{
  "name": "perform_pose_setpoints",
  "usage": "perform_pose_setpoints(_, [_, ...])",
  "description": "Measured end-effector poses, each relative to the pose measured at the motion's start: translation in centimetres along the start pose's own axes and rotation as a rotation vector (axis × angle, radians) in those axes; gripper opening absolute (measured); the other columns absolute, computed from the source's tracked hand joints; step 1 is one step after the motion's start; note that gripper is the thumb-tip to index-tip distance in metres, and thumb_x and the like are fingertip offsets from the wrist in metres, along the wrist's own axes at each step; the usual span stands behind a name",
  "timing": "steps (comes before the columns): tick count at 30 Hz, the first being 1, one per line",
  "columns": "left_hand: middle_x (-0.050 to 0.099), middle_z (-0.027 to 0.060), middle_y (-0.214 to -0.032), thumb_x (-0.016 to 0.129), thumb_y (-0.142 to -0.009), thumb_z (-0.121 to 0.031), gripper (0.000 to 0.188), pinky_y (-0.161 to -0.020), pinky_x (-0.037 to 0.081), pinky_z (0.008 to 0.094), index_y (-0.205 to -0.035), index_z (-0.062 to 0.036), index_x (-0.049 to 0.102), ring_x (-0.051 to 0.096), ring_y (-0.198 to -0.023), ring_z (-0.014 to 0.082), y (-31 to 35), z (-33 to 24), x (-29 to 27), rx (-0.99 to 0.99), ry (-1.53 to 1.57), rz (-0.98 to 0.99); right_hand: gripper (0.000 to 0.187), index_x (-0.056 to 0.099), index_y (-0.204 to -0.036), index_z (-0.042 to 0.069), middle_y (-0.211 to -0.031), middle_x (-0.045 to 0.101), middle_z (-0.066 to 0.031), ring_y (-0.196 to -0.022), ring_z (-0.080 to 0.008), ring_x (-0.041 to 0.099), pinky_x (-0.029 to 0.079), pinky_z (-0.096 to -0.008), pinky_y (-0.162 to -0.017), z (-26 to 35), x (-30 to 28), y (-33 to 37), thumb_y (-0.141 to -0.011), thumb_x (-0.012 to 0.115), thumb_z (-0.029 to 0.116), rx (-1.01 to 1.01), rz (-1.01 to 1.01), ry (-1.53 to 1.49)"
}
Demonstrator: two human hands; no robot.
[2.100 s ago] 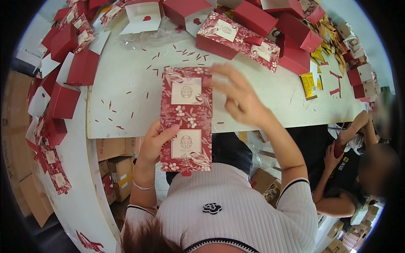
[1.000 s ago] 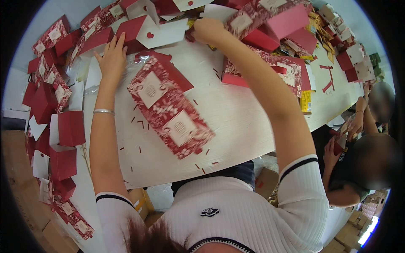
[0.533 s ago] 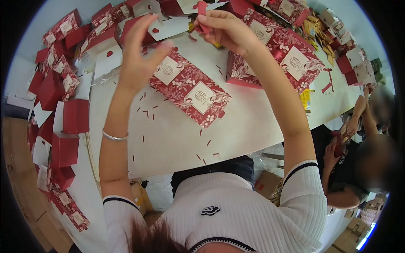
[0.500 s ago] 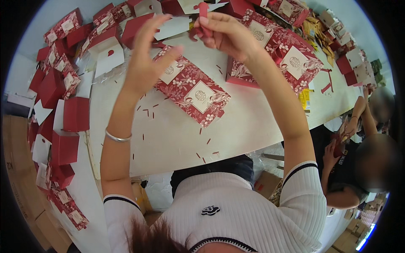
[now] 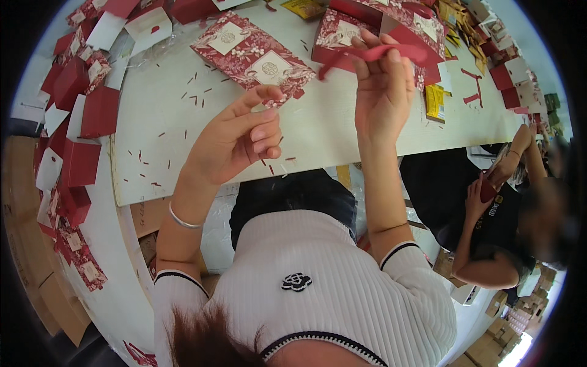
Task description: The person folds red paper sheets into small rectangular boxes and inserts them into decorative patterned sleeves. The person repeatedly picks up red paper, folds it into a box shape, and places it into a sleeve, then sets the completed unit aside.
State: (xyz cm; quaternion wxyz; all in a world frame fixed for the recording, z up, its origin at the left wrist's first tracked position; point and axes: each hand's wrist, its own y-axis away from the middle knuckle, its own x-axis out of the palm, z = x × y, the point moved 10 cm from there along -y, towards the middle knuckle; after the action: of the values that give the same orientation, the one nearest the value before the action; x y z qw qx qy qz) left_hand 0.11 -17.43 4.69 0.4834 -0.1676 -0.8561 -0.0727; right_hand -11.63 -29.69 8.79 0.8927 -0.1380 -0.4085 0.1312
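My right hand (image 5: 384,92) is raised over the table's right half, with a red ribbon (image 5: 403,54) pinched between thumb and fingers. One end of the ribbon trails left, the other is blurred at the right. My left hand (image 5: 235,136) hovers near the table's front edge, fingers half curled, thumb and forefinger apart, nothing visible in it. Just beyond it lies a flat red floral box panel (image 5: 251,52) with cream label squares. Behind my right hand stands an open red floral box (image 5: 345,30), partly covered by the hand and ribbon.
Red and white boxes (image 5: 82,162) crowd the left side. A yellow packet (image 5: 435,103) and red ribbon pieces (image 5: 472,85) lie at the right, with gold packets (image 5: 465,40) behind. Short dark-red bits are scattered on the white table (image 5: 153,122). A co-worker's hands (image 5: 489,183) hold something red.
My right hand has come nearer and to the right with the ribbon. My left hand has dropped toward the front edge, its fingers more curled. The whole view has shifted.
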Motion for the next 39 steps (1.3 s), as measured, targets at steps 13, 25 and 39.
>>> perform_pose_setpoints(13, [0.059, 0.0116, -0.092, 0.058, -0.077, -0.002, 0.04, -0.073, 0.049, 0.0272, -0.114, 0.0049, 0.046, 0.059, -0.083, 0.017, -0.7, 3.3, 1.4, 0.421, -1.252, -0.424, 0.019, 0.057, -0.098, -0.007, -0.094, 0.061, -0.0174, -0.076, -0.0188, 0.06, 0.048, -0.0263, -0.067, 2.0, 3.0, 6.6, -0.082, 0.046, -0.008, -0.376, 0.313, 0.929])
perform_pose_setpoints(25, [0.058, 0.0065, -0.073, 0.048, -0.088, -0.007, 0.023, -0.06, 0.047, 0.0213, -0.109, 0.0024, 0.05, 0.056, -0.067, 0.0104, -0.1, 2.5, -2.3, 0.23, -0.809, -0.426, 0.025, 0.062, -0.088, -0.007, -0.084, 0.053, -0.0105, -0.066, -0.0127, 0.05, 0.04, -0.0224, -0.065, -2.4, 2.0, 6.4, -0.083, 0.04, 0.004, 0.398, 0.442, -0.049])
perform_pose_setpoints(39, [0.06, 0.0066, -0.07, 0.054, -0.084, -0.006, 0.014, -0.055, 0.045, 0.0202, -0.097, 0.001, 0.056, 0.055, -0.058, 0.0088, 1.8, -0.5, -4.3, 0.204, -0.785, -0.506, 0.018, 0.059, -0.098, -0.001, -0.075, 0.06, -0.0047, -0.059, -0.0083, 0.05, 0.042, -0.0212, -0.055, -4.7, 0.9, 6.8, -0.081, 0.056, 0.001, 0.526, 0.469, 0.141])
